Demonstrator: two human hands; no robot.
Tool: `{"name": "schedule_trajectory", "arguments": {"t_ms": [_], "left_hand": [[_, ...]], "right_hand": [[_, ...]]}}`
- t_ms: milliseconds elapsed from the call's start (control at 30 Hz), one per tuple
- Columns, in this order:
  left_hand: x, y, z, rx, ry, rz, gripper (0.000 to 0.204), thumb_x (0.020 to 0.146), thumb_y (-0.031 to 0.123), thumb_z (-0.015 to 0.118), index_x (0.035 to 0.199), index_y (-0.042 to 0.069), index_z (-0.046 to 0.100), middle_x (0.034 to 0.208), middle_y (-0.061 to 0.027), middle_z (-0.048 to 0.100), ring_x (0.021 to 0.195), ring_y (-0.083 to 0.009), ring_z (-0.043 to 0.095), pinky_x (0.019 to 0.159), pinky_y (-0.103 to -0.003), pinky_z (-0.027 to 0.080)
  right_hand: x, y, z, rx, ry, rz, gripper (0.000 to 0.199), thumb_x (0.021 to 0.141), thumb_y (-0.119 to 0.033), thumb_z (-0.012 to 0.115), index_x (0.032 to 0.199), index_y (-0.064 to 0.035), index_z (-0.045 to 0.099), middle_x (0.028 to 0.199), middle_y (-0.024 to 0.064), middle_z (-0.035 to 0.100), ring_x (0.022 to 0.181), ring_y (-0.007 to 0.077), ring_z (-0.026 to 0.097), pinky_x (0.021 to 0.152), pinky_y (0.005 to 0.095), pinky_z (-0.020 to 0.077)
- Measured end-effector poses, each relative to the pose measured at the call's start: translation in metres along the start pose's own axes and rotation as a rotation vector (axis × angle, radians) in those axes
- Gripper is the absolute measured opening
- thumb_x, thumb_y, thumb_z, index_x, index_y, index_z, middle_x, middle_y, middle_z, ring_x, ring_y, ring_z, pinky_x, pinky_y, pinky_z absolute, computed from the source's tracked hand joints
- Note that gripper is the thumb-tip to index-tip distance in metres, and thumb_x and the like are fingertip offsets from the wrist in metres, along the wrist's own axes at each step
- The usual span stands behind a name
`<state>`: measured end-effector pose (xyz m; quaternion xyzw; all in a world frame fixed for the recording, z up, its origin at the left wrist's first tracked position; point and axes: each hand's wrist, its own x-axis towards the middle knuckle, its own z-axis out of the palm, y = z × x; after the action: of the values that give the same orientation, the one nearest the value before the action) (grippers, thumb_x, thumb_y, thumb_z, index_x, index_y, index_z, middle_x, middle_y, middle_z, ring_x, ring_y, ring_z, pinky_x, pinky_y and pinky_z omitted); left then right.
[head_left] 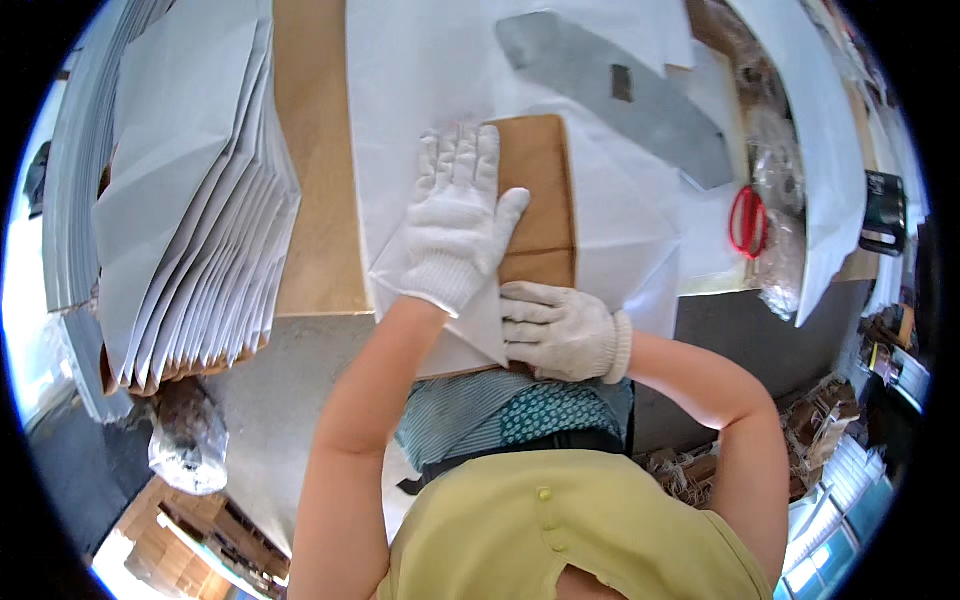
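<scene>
Both hands wear white knit gloves. My left hand [458, 220] lies flat, fingers spread, pressing a folded flap of white paper [620, 225] onto a brown cardboard piece [540, 195] at the table's near edge. My right hand [558, 328] is just below it, fingers curled on the paper's lower folded corner at the cardboard's bottom edge. The paper wraps around the cardboard on its right and left sides.
A fanned stack of folded white paper pieces [190, 210] sits on the left of the wooden table [315, 170]. A grey cut shape [620, 95] lies at the back, red-handled scissors [746, 222] at the right. A clear plastic bag [188, 440] hangs lower left.
</scene>
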<state>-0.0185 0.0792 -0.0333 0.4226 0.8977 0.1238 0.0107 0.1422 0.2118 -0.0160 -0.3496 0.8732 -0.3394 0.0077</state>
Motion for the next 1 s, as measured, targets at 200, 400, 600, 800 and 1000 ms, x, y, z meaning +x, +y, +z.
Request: {"name": "schedule_trajectory", "arguments": {"t_ms": [200,400,600,800,1000], "left_hand": [[-0.011,-0.006,-0.016,-0.073,0.002,0.027,0.081,0.101,0.047,0.059,0.160,-0.002,0.034,0.164,-0.0274,0.036,0.155,-0.0442,0.031,0.129,-0.049,0.024],[-0.066,-0.022,-0.010,0.066,0.031,0.068,0.082,0.099,0.049,0.060,0.159,-0.002,0.036,0.164,-0.0246,0.039,0.155,-0.0407,0.033,0.130,-0.051,0.021],[-0.080,-0.021,-0.007,0.091,0.038,0.033,0.079,0.101,0.046,0.058,0.160,0.000,0.036,0.162,-0.0240,0.042,0.155,-0.0389,0.033,0.131,-0.050,0.019],[-0.120,-0.027,-0.018,0.108,-0.008,-0.096,0.074,0.101,0.039,0.059,0.161,0.003,0.036,0.158,-0.0246,0.047,0.150,-0.0434,0.040,0.125,-0.053,0.031],[-0.135,-0.055,-0.029,-0.353,0.131,-0.144,0.072,0.090,0.016,0.074,0.155,0.006,0.046,0.149,-0.0210,0.055,0.140,-0.0412,0.051,0.117,-0.049,0.042]], "right_hand": [[-0.021,0.060,-0.055,-0.433,0.465,0.508,0.032,0.077,-0.016,0.074,0.109,-0.0118,0.073,0.127,0.0093,0.069,0.127,0.0312,0.061,0.110,0.0444,0.0475],[-0.089,0.095,-0.130,-0.352,0.436,1.668,0.091,0.081,-0.057,0.077,0.153,-0.0084,0.048,0.159,0.0213,0.042,0.147,0.0431,0.039,0.120,0.0502,0.0350],[-0.096,0.082,-0.138,-0.098,0.631,1.631,0.066,0.085,-0.040,0.078,0.139,-0.0066,0.058,0.136,0.0236,0.064,0.127,0.0419,0.061,0.106,0.0483,0.0471],[-0.111,0.006,-0.154,0.505,1.208,1.189,0.032,0.099,-0.015,0.071,0.128,-0.0013,0.069,0.113,0.0050,0.070,0.099,0.0133,0.068,0.089,0.0278,0.0551],[-0.123,0.020,-0.109,0.322,0.579,1.252,0.028,0.093,-0.002,0.066,0.120,0.0066,0.064,0.097,0.0039,0.068,0.092,0.0110,0.066,0.084,0.0250,0.0528]]}}
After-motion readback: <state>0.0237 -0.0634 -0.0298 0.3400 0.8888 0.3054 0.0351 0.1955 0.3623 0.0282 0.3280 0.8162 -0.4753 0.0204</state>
